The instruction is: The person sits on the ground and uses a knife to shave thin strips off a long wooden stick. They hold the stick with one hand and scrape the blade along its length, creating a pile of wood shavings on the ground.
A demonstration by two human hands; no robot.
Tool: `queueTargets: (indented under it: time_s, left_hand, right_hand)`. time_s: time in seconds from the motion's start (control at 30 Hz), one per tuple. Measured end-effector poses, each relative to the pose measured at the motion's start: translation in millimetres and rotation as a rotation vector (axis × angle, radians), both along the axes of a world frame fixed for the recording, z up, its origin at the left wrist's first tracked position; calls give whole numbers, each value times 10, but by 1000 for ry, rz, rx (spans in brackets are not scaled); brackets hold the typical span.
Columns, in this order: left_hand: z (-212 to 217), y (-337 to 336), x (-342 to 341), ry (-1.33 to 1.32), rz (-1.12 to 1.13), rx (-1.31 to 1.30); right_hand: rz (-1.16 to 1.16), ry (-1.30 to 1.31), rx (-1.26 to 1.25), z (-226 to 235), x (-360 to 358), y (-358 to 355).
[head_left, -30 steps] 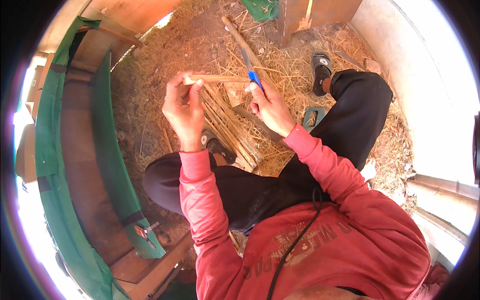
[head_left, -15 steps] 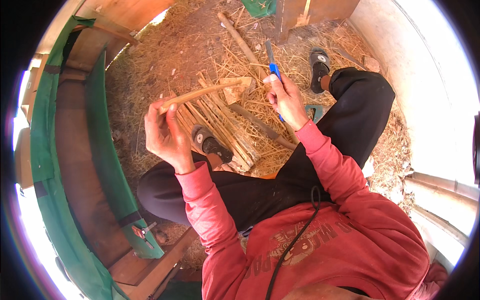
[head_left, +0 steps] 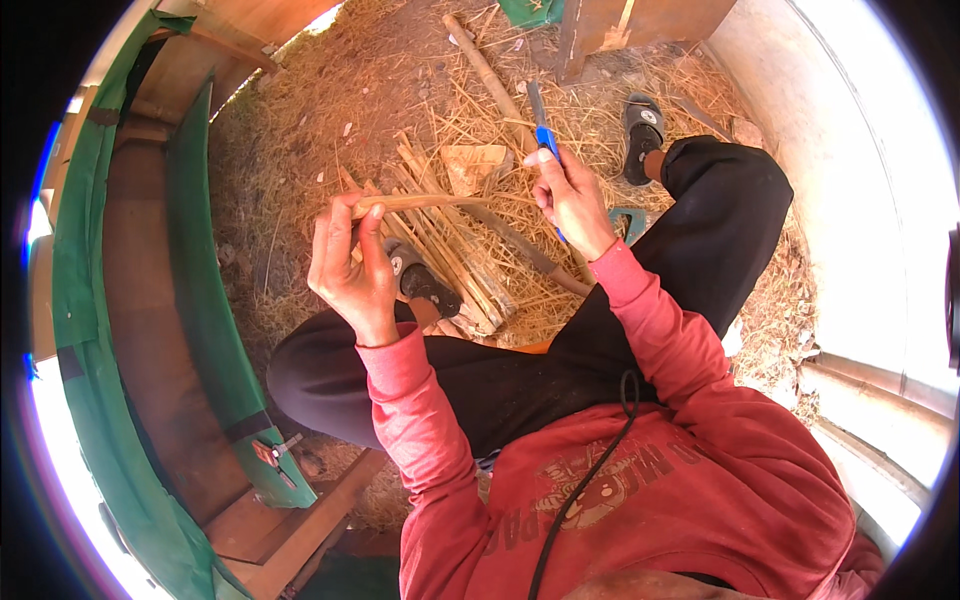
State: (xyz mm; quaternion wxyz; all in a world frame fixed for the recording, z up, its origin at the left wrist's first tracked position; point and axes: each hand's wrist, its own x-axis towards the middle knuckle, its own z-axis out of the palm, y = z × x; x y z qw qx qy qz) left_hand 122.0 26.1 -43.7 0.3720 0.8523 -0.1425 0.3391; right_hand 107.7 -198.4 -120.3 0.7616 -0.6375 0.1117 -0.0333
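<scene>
My left hand point(head_left: 350, 262) is raised in front of me, its fingers closed on a thin pale bamboo strip point(head_left: 430, 202) that points to the right. My right hand point(head_left: 568, 195) grips a knife with a blue handle point(head_left: 541, 125), blade pointing up and away, a short way right of the strip's free end. Below both hands lies a bundle of split bamboo strips point(head_left: 455, 262) on the straw-covered ground. I sit with legs in black trousers point(head_left: 700, 240) and red sleeves.
A long bamboo pole point(head_left: 490, 80) lies on the straw beyond the bundle. A dark sandal point(head_left: 642, 135) is on my right foot, another point(head_left: 420, 285) near the bundle. A green-edged wooden structure point(head_left: 190, 300) curves along the left. A pale wall point(head_left: 850, 200) stands at right.
The knife has come away from the strip and now points upward. My left hand dropped to the left with the strip, then rose a little and turned it level.
</scene>
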Motion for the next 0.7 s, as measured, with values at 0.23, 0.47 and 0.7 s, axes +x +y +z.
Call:
queueTargets:
  time_s: [0.23, 0.47, 0.7]
  left_hand:
    - [-156, -11, 71, 35, 8, 18]
    - [-172, -27, 12, 64, 67, -51]
    - [-167, -67, -74, 20, 70, 50]
  right_hand:
    - [44, 46, -24, -44, -18, -26]
    - [35, 6, 5, -103, -40, -39]
    - [33, 29, -4, -62, -111, -89]
